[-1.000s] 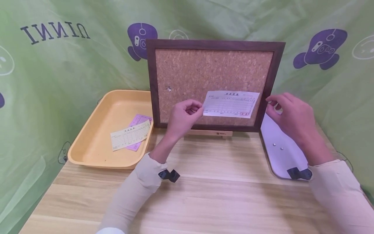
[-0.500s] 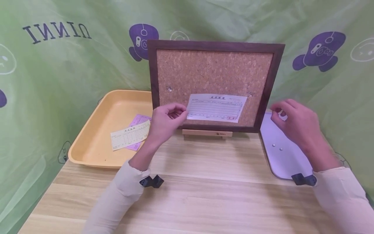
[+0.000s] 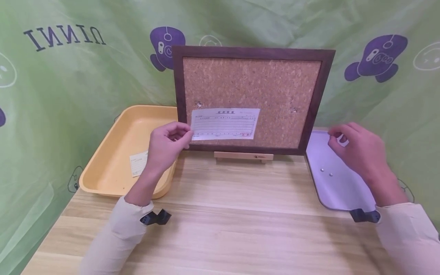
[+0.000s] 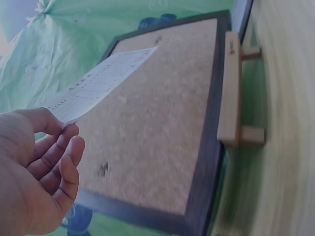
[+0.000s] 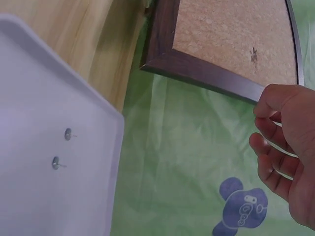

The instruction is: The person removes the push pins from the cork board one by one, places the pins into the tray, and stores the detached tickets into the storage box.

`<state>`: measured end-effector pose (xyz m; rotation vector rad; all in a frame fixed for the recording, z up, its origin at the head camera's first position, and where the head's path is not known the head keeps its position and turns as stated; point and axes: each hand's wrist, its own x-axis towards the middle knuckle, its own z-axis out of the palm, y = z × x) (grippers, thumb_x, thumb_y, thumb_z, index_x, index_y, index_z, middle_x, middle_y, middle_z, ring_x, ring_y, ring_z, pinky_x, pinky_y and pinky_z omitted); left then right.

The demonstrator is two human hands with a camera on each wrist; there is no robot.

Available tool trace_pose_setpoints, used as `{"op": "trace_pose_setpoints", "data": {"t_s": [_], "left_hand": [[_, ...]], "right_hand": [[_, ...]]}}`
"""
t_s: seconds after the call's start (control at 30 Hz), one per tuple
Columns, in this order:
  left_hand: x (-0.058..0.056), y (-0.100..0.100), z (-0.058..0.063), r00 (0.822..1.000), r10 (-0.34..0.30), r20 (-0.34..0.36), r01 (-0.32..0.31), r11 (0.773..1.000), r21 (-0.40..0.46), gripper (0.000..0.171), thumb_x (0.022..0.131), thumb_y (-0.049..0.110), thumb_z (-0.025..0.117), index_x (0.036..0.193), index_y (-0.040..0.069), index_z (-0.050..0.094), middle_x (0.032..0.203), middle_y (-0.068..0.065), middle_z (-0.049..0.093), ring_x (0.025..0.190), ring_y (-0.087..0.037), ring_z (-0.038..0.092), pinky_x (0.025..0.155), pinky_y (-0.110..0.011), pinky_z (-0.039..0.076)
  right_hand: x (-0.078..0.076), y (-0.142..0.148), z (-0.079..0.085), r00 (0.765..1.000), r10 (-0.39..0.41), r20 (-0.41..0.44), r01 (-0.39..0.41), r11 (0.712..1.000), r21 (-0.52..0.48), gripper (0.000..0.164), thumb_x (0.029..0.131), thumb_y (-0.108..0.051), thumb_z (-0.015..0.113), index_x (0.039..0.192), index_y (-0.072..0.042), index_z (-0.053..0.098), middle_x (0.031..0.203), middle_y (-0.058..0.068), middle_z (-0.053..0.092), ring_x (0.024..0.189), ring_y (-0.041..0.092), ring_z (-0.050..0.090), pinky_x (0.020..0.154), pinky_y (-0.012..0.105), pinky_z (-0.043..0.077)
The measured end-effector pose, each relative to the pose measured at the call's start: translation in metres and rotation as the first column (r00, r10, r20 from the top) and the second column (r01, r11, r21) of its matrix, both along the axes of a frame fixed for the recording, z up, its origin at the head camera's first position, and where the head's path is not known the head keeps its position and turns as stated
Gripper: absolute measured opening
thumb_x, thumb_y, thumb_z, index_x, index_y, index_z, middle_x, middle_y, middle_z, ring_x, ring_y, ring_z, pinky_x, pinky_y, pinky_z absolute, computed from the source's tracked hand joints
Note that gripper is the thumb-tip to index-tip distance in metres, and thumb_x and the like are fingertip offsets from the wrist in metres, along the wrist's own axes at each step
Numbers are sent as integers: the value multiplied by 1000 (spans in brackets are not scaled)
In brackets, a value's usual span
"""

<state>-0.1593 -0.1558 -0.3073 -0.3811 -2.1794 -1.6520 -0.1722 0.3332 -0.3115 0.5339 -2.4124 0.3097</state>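
Observation:
The left hand (image 3: 166, 143) pinches the left edge of a white printed slip (image 3: 225, 124) between thumb and index finger. In the head view the slip overlaps the lower left of a cork board (image 3: 247, 82) with a dark frame. The left wrist view shows the slip (image 4: 106, 73) slanting away from the thumb and index finger. The right hand (image 3: 362, 152) is over a pale tray (image 3: 330, 191), right of the board, fingers curled and thumb tip against the index finger. I cannot tell whether something small is between them. Two thumbtacks (image 5: 68, 133) lie in the tray.
A yellow tray (image 3: 106, 168) stands left of the board and holds a pale slip (image 3: 138, 162), partly behind the left forearm. The board leans on a small wooden stand (image 3: 244, 156). A green printed curtain (image 3: 86, 76) hangs behind the table (image 3: 240, 229).
The left hand has carried the white slip leftward across the board's lower part. The right hand has moved from the board's right frame edge, right and down over the pale tray.

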Motion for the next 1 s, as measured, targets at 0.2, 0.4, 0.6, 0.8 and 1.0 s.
{"op": "trace_pose_setpoints", "data": {"t_s": [0.2,0.4,0.6,0.8,1.0], "left_hand": [[4,-28,-6,997,79,3,-78,996,-38,13,92,8,77,96,-5,75,77,-4,70,57,-18,64,54,-20,50],[9,-51,-8,992,126,26,-125,991,-45,17,93,10,77,97,-6,75,75,1,69,57,-15,64,48,-18,46],[10,-70,-11,984,167,68,-165,986,-30,19,93,11,76,101,-6,74,76,4,69,58,-10,64,48,-18,46],[10,-90,-14,975,189,114,-197,978,62,17,92,6,76,101,-8,73,78,1,71,58,-11,65,47,-18,45],[10,-103,-14,979,144,146,-175,956,237,15,90,0,77,101,-10,73,79,-4,72,57,-12,65,45,-17,45]], "right_hand": [[3,10,-9,998,-35,60,35,999,-5,14,82,-1,71,96,-6,74,83,12,71,71,30,67,54,39,44],[5,17,-15,983,-79,166,78,997,10,12,86,-2,71,96,-6,73,85,13,71,72,31,67,54,45,47],[8,29,-25,955,-110,274,108,994,23,11,87,-1,71,97,-2,73,86,15,71,73,33,67,58,47,49],[10,41,-38,945,-104,310,102,995,24,12,85,0,73,97,-2,74,85,15,71,72,32,67,56,44,49],[9,51,-49,938,-115,328,111,993,29,12,84,0,73,97,-1,74,86,18,71,71,33,67,55,45,51]]}}
